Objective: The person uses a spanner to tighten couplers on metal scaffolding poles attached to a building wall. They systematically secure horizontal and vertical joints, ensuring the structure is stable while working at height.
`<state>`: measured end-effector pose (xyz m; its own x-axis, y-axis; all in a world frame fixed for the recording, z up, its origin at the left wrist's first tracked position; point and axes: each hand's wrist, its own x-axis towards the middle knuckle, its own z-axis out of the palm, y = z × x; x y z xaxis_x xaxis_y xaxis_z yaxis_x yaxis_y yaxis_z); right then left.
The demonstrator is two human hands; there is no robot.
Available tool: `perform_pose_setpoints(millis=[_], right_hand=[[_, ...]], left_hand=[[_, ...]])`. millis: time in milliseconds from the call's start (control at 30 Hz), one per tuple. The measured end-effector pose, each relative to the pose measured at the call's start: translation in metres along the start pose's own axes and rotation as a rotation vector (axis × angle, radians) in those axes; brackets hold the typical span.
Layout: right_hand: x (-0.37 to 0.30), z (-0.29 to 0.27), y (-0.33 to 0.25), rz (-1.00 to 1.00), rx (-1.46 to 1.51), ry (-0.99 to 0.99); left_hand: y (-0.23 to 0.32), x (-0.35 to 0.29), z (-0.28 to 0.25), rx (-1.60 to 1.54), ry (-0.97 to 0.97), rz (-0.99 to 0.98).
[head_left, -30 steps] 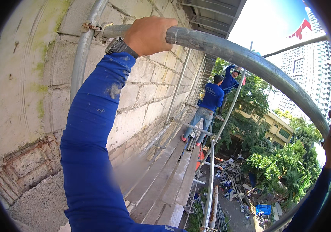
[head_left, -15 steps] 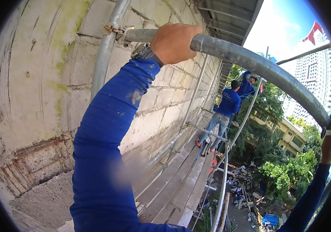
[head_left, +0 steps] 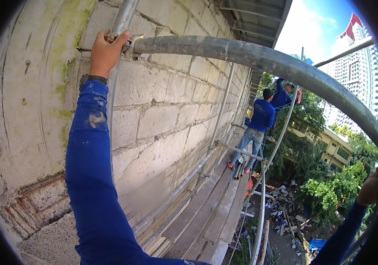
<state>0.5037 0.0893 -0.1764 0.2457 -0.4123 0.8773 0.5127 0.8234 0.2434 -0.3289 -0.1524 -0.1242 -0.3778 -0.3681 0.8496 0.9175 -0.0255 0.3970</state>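
Thick, grey, round metal pipe (head_left: pixel 251 52) sits horiz. up front, L end just beside the rusty steel clamp (head_left: pixel 111 39) on the upright silver metal pole (head_left: pixel 126 17). Prob. heavy, stiff, smooth; best held w/ full grip nr each end. L hand (head_left: pixel 105 55): thumb & fingers part-curled at clamp; can't tell if gripping. R hand (head_left: pixel 374 183) nr pipe's far end, dark at edge; finger state unclear. No containers made out. Beyond: pale block wall (head_left: pixel 162 119), grey-brown planks (head_left: pixel 198 212), co-worker in blue top (head_left: pixel 262 115).
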Motion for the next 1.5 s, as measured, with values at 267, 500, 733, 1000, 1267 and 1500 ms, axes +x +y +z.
perform_pose_setpoints(millis=[267,500,733,1000,1267,1500], right_hand=[[-0.024,0.118,-0.107,0.667,0.752,0.163],[-0.005,0.171,-0.100,0.671,1.111,-0.008],[0.012,0.176,-0.105,0.600,1.314,-0.109],[-0.007,0.184,-0.136,0.630,0.813,0.228],[-0.009,0.154,-0.115,0.624,0.889,0.036],[-0.014,0.161,-0.159,0.641,1.184,0.062]], left_hand=[[-0.013,0.023,0.010,-0.275,-0.353,-0.228],[-0.001,0.022,-0.008,-0.222,-0.336,-0.212],[-0.011,0.015,-0.002,-0.182,-0.272,-0.170],[-0.038,-0.030,-0.022,-0.192,-0.305,-0.201],[-0.026,-0.070,-0.038,-0.206,-0.348,-0.235],[-0.103,-0.097,-0.020,-0.332,-0.457,-0.307]])
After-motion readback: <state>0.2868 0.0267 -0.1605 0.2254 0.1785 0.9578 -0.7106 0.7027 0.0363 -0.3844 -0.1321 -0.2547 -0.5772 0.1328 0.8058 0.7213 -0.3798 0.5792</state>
